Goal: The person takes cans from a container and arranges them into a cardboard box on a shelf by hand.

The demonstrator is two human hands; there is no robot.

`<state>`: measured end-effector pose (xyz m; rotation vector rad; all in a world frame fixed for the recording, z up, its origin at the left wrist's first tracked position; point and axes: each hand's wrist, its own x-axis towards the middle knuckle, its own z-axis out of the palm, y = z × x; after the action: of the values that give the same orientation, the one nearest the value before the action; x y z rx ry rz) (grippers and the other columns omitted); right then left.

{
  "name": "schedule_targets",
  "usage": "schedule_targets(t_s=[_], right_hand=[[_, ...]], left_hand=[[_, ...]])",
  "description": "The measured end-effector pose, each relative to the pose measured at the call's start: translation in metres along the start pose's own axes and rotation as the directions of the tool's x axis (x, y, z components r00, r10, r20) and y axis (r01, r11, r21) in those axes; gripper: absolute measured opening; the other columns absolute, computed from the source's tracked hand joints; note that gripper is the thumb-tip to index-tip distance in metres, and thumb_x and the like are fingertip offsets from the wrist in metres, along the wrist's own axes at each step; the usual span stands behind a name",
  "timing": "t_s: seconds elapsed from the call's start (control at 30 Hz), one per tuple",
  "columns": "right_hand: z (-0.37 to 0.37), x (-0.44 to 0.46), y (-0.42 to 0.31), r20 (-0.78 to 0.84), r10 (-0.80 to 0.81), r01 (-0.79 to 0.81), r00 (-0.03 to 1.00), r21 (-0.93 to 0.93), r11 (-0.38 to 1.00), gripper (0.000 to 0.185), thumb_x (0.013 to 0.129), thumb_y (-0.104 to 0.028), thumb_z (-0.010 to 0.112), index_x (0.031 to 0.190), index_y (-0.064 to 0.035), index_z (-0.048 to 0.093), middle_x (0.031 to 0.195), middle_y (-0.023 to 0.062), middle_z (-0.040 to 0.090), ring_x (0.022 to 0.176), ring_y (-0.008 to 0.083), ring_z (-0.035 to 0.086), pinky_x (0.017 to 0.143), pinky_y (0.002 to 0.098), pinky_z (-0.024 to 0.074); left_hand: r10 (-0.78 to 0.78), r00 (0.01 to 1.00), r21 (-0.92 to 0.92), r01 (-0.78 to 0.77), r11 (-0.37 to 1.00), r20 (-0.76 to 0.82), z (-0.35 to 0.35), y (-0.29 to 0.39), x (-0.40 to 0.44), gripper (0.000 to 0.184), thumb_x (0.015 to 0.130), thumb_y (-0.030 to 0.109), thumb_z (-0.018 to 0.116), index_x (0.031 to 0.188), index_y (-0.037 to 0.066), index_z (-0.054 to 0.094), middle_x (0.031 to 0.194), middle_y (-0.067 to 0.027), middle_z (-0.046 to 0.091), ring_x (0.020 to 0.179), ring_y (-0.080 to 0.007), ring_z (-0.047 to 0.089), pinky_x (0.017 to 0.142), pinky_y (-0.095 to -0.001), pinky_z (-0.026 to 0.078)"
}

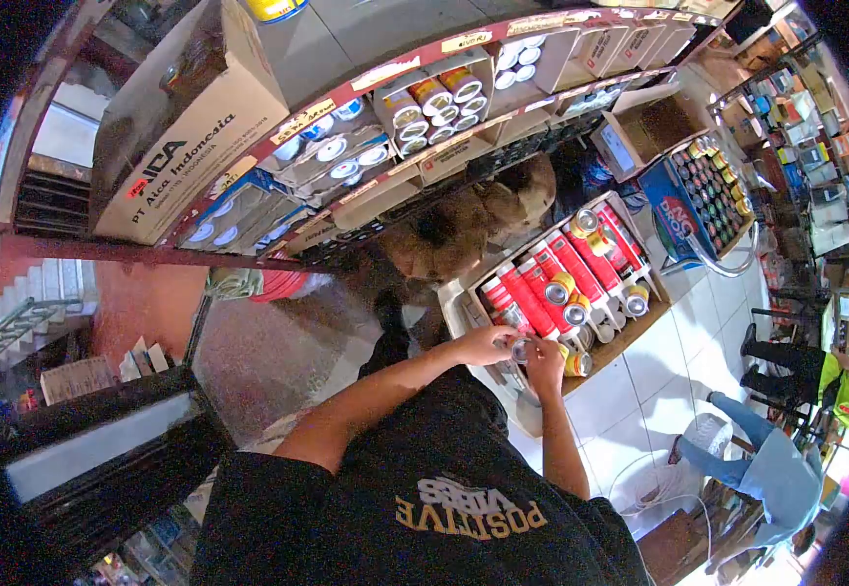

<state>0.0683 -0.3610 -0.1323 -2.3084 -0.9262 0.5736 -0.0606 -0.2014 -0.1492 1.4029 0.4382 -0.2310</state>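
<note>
My left hand (486, 345) and my right hand (545, 365) meet in front of me, fingers closed around a small round, silvery or clear thing (519, 350). Its kind is too small to make out, and fingers cover part of it. Just beyond my hands is an open cardboard box (616, 350) filled with red cylindrical containers (571, 262). Several short yellow cans with silver ends (558, 290) lie on top of them. One yellow can (578, 364) rests close to my right hand, at the box's near corner.
A shelf (366, 186) with cans in cartons runs along the far side, with a large carton (185, 137) at upper left. Brown sacks (473, 220) lie beneath it. Right of the box stands a blue carton of small cans (674, 210). Two people (771, 469) are at lower right.
</note>
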Motion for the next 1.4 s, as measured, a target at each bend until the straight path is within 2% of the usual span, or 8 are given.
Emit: schedule_targets(t_s=[0.13, 0.37, 0.5, 0.67, 1.1, 1.23, 1.3, 1.4], right_hand=[[0.009, 0.012, -0.024, -0.001, 0.173, -0.165, 0.985, 0.284, 0.944, 0.031, 0.096, -0.023, 0.063, 0.111, 0.0033, 0.071, 0.088, 0.0113, 0.073, 0.077, 0.0119, 0.065, 0.070, 0.0304, 0.0512], [0.005, 0.035, -0.092, 0.148, 0.015, -0.079, 0.989, 0.437, 0.896, 0.030, 0.098, -0.023, 0.062, 0.108, 0.0036, 0.071, 0.081, 0.0068, 0.069, 0.071, 0.0104, 0.061, 0.064, 0.0286, 0.0490], [-0.001, 0.039, -0.146, 0.282, -0.044, -0.106, 0.958, 0.495, 0.862, 0.028, 0.099, -0.024, 0.060, 0.105, -0.0001, 0.073, 0.093, 0.0144, 0.070, 0.086, 0.0166, 0.066, 0.074, 0.0316, 0.0508], [-0.002, 0.044, -0.193, 0.375, -0.297, 0.004, 0.878, 0.615, 0.789, 0.038, 0.098, -0.020, 0.063, 0.133, -0.0065, 0.058, 0.114, 0.0099, 0.065, 0.101, 0.0200, 0.064, 0.089, 0.0354, 0.0511], [0.004, 0.060, -0.310, 0.361, -0.596, 0.205, 0.718, 0.708, 0.676, 0.055, 0.081, -0.003, 0.072, 0.133, -0.0039, 0.054, 0.130, 0.0118, 0.053, 0.117, 0.0238, 0.057, 0.095, 0.0342, 0.0506], [0.004, 0.062, -0.345, 0.322, -0.705, 0.384, 0.632, 0.660, 0.646, 0.067, 0.080, -0.008, 0.076, 0.141, -0.0044, 0.049, 0.127, 0.0135, 0.057, 0.119, 0.0254, 0.056, 0.101, 0.0358, 0.0459], [0.005, 0.057, -0.364, 0.368, -0.646, 0.194, 0.669, 0.753, 0.629, 0.070, 0.082, -0.009, 0.075, 0.145, -0.0027, 0.044, 0.131, 0.0141, 0.056, 0.123, 0.0244, 0.054, 0.105, 0.0358, 0.0428], [0.012, 0.060, -0.385, 0.359, -0.698, 0.127, 0.620, 0.832, 0.541, 0.068, 0.087, -0.011, 0.071, 0.147, -0.0007, 0.041, 0.141, 0.0160, 0.051, 0.128, 0.0241, 0.051, 0.108, 0.0365, 0.0402]], left_hand=[[0.335, 0.933, 0.243, -0.298, 0.923, -0.129, -0.007, 0.031, -0.015, 0.075, 0.080, 0.021, 0.078, 0.145, 0.006, 0.044, 0.144, -0.0200, 0.049, 0.136, -0.0289, 0.046, 0.111, -0.0413, 0.038], [0.380, 0.872, 0.291, -0.294, 0.910, -0.308, -0.048, 0.078, -0.079, 0.068, 0.083, 0.023, 0.079, 0.140, 0.002, 0.049, 0.135, -0.0197, 0.057, 0.123, -0.0314, 0.059, 0.104, -0.0370, 0.045], [0.183, 0.864, -0.007, -0.210, 0.978, -0.470, -0.061, 0.073, -0.118, 0.069, 0.083, 0.023, 0.081, 0.141, 0.003, 0.049, 0.132, -0.0137, 0.061, 0.120, -0.0239, 0.060, 0.103, -0.0391, 0.048], [0.065, 0.768, -0.167, -0.219, 0.961, -0.637, -0.077, 0.080, -0.155, 0.069, 0.083, 0.018, 0.081, 0.142, 0.006, 0.048, 0.129, -0.0104, 0.061, 0.120, -0.0205, 0.059, 0.103, -0.0398, 0.048], [0.372, 0.338, 0.270, -0.312, 0.911, -0.864, -0.114, 0.158, -0.237, 0.062, 0.077, 0.008, 0.082, 0.133, 0.006, 0.055, 0.125, -0.0086, 0.058, 0.118, -0.0233, 0.058, 0.101, -0.0364, 0.049], [0.365, 0.260, 0.284, -0.301, 0.910, -0.894, -0.130, 0.166, -0.255, 0.053, 0.083, 0.010, 0.078, 0.131, 0.004, 0.056, 0.118, -0.0075, 0.059, 0.109, -0.0181, 0.062, 0.091, -0.0312, 0.054], [0.245, 0.144, 0.111, -0.605, 0.789, -0.959, -0.137, 0.166, -0.254, 0.048, 0.087, 0.008, 0.073, 0.131, 0.002, 0.055, 0.111, -0.0053, 0.060, 0.101, -0.0136, 0.062, 0.085, -0.0286, 0.053], [0.075, 0.154, -0.037, -0.618, 0.786, -0.985, -0.150, 0.177, -0.266, 0.031, 0.098, 0.020, 0.061, 0.122, 0.000, 0.060, 0.101, -0.0036, 0.065, 0.091, -0.0097, 0.062, 0.079, -0.0257, 0.052]])
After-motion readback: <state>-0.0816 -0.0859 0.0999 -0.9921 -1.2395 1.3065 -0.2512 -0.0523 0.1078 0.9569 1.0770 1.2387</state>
